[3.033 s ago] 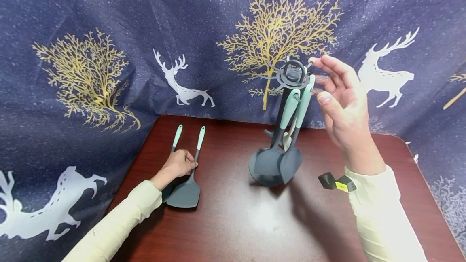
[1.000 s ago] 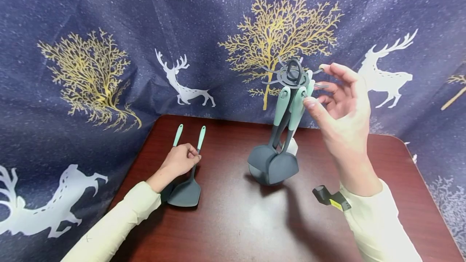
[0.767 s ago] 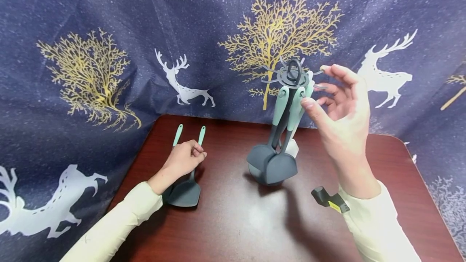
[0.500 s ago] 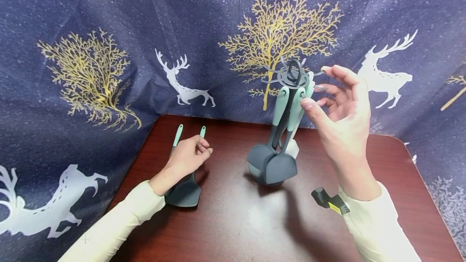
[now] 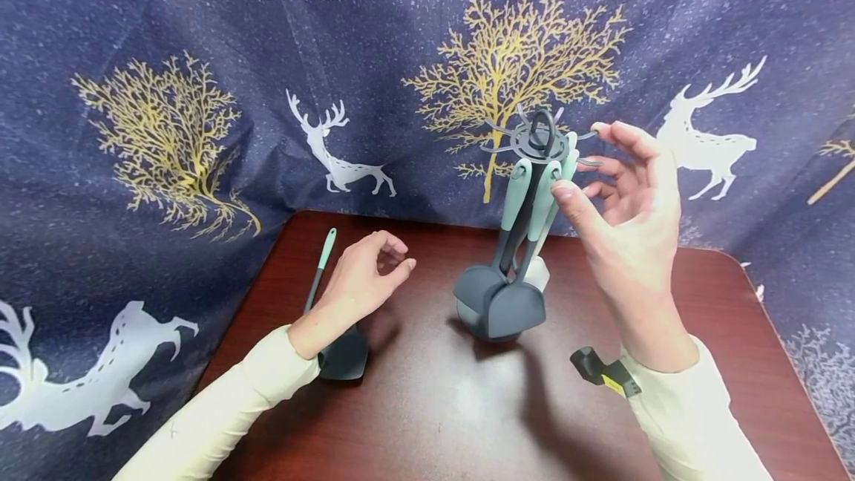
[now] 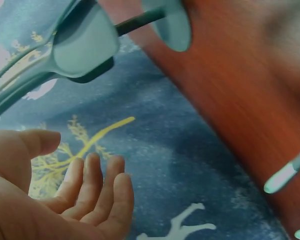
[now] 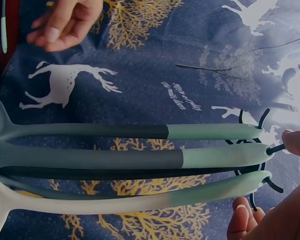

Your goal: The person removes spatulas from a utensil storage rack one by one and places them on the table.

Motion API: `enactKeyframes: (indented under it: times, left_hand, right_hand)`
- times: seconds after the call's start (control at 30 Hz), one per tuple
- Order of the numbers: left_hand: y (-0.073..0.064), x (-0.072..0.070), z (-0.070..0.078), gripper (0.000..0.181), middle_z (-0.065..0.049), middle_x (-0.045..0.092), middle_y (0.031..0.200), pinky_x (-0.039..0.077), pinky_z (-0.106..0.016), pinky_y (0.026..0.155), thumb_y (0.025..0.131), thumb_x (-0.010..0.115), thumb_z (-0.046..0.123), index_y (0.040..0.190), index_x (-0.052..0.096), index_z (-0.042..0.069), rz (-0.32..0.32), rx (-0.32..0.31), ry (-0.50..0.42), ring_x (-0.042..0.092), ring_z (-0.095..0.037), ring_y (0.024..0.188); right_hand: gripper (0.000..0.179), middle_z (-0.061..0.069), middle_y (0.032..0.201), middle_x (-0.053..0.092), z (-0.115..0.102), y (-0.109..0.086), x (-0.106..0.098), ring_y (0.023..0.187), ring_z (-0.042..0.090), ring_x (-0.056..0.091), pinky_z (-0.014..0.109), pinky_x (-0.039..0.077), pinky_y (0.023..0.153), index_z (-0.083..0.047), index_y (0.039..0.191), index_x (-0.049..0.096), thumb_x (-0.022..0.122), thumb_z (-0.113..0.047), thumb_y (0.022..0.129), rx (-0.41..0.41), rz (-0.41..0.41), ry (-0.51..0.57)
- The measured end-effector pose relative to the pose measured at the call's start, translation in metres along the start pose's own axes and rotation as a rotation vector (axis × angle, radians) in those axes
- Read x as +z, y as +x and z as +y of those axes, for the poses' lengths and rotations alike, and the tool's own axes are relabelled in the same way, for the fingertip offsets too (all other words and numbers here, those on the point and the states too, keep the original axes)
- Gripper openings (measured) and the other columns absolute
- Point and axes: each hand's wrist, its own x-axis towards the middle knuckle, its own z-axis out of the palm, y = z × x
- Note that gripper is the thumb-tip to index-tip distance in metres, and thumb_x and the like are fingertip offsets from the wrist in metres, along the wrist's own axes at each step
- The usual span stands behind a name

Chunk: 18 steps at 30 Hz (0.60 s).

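Note:
My left hand (image 5: 364, 273) hovers over the table with loosely bent fingers and nothing in them. Beneath its wrist lies a grey turner (image 5: 344, 355), its handle hidden by the hand. A second utensil with a mint handle (image 5: 327, 249) lies to its left; its head is covered by my arm. My right hand (image 5: 631, 206) is at the upright utensil rack (image 5: 537, 141), fingertips touching its hooks, thumb by a hanging handle. Mint-handled utensils hang there, among them two grey turners (image 5: 516, 310) and a whitish utensil (image 7: 90, 204) behind.
The rack's round base (image 5: 470, 320) stands on the brown table (image 5: 427, 407). A dark blue cloth (image 5: 401, 58) printed with trees and deer hangs behind the table. A black device (image 5: 604, 371) is strapped at my right wrist.
My left hand has left the turner's shaft and moved up and right. The rack turned between the first two frames, bringing two grey turners to the front; since then it stays nearly still.

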Motion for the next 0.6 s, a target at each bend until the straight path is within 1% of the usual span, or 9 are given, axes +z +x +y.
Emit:
enactKeyframes:
  times: [0.2, 0.4, 0.6]
  left_hand:
    - [0.005, 0.003, 0.016, 0.02, 0.0, 0.072, 0.103, 0.059, -0.037, 0.089, 0.095, 0.081, 0.026, 0.108, 0.069, 0.016, 0.02, 0.059, -0.034, 0.071, -0.014, 0.097]
    - [0.009, 0.006, 0.031, 0.021, -0.004, 0.072, 0.104, 0.059, -0.04, 0.091, 0.094, 0.082, 0.022, 0.108, 0.07, 0.014, 0.045, 0.116, -0.077, 0.072, -0.019, 0.099]
    - [0.011, 0.01, 0.039, 0.02, -0.002, 0.072, 0.103, 0.06, -0.042, 0.089, 0.094, 0.082, 0.022, 0.108, 0.07, 0.015, 0.06, 0.147, -0.1, 0.073, -0.021, 0.098]
  right_hand:
    - [0.068, 0.021, 0.145, 0.056, 0.0, 0.0, 0.0, 0.109, 0.03, 0.062, 0.024, 0.05, 0.081, -0.002, 0.141, 0.055, 0.081, 0.013, 0.08, 0.002, 0.0, -0.007]
    - [0.068, 0.021, 0.145, 0.055, -0.001, 0.0, 0.0, 0.109, 0.03, 0.062, 0.024, 0.05, 0.082, -0.003, 0.141, 0.055, 0.081, 0.013, 0.08, 0.001, 0.001, -0.007]
    - [0.068, 0.021, 0.144, 0.055, -0.001, -0.001, 0.001, 0.108, 0.029, 0.062, 0.024, 0.05, 0.082, -0.002, 0.141, 0.055, 0.081, 0.013, 0.08, 0.005, 0.006, -0.001]
